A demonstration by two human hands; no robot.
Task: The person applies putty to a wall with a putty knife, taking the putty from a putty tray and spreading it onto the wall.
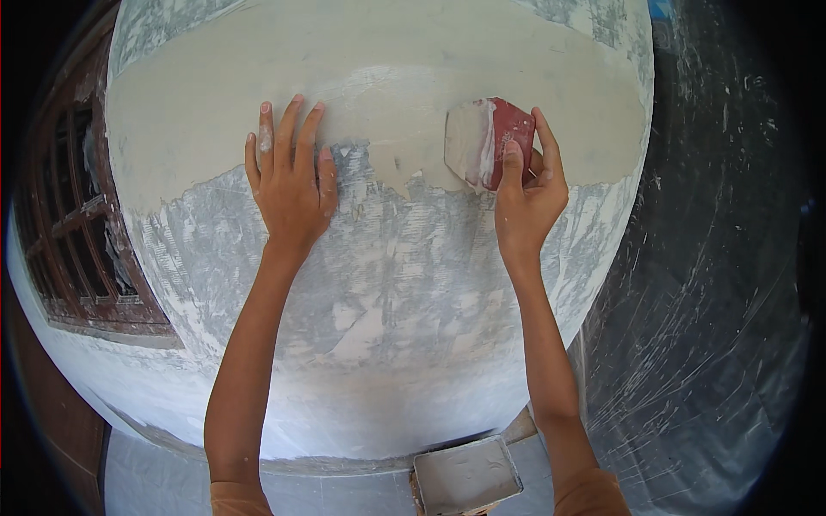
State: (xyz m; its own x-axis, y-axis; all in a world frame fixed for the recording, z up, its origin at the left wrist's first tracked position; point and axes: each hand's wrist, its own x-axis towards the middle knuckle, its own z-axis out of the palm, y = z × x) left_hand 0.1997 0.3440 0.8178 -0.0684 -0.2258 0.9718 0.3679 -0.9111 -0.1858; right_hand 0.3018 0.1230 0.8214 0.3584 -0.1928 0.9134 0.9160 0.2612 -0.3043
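Observation:
My right hand (529, 202) grips a red putty scraper (509, 142), thumb on its near face and fingers behind its right edge. Pale putty coats the left part of the scraper, which is up against the wall (370, 284). To the left, my left hand (292, 181) lies with fingers spread on the wall, holding nothing; putty flecks its fingers. Smooth beige putty (370, 69) covers a wide band across the upper wall, ending in a ragged lower edge near both hands. Below it the surface is patchy grey and white.
A rectangular tray (469, 477) of pale putty stands low, near the wall's foot. On the left is a brown wooden window frame with bars (82, 215). Dark plastic sheeting (697, 301), splashed with white, hangs at the right.

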